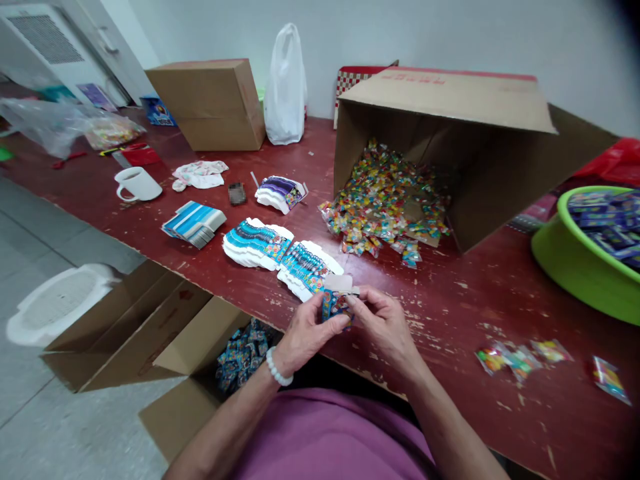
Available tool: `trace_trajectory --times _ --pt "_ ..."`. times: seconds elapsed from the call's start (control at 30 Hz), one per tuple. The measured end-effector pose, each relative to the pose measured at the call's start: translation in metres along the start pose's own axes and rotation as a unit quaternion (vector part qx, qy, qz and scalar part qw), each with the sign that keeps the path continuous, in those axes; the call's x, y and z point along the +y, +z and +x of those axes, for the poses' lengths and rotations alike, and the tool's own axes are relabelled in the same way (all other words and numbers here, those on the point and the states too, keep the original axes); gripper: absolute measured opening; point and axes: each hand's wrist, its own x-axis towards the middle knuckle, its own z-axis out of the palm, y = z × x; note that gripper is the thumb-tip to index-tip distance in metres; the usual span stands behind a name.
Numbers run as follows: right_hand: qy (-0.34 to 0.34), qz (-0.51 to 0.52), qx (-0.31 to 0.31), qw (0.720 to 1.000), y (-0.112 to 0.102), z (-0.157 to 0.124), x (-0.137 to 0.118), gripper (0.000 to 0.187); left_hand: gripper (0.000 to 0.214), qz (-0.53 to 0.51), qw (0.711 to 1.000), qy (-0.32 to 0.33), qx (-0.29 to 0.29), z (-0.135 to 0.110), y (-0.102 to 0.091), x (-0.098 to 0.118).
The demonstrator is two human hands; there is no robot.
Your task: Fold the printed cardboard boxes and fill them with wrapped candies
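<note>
Between my two hands is a small blue printed carton with its white flap standing up. My left hand, a beaded bracelet at its wrist, grips the carton's left side and front. On the right, the thumb and fingers of my right hand pinch the carton's upper edge by the flap. Just beyond lie fanned flat blue cartons, with another fanned row to their left. Small clear packets of colourful candy spill from a cardboard box lying on its side.
Loose candy packets lie on the red table at right, near a green basin of purple packets. A white mug and a stack of blue-white cartons stand left. Below, an open box holds blue filled packs.
</note>
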Motion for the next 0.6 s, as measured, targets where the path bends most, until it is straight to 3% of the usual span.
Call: trace_trajectory --times 0.1,0.23,0.43,0.6 --pt "0.031 0.018 0.008 0.999 0.002 0.0 0.001 0.029 0.052 -0.034 0.996 0.042 0.071 -0.003 0.002 -0.003" --pt "0.049 0.117 0.068 0.99 0.013 -0.004 0.005 0.051 0.062 -0.022 0.993 0.067 0.091 -0.007 0.006 -0.007" --pt "-0.001 0.078 0.068 0.995 0.014 -0.008 0.009 0.025 0.04 -0.017 0.995 0.067 0.072 -0.006 0.003 -0.003" --pt "0.024 0.005 0.043 0.999 0.0 -0.002 0.003 0.025 0.026 -0.033 0.997 0.026 0.066 -0.005 -0.001 0.0"
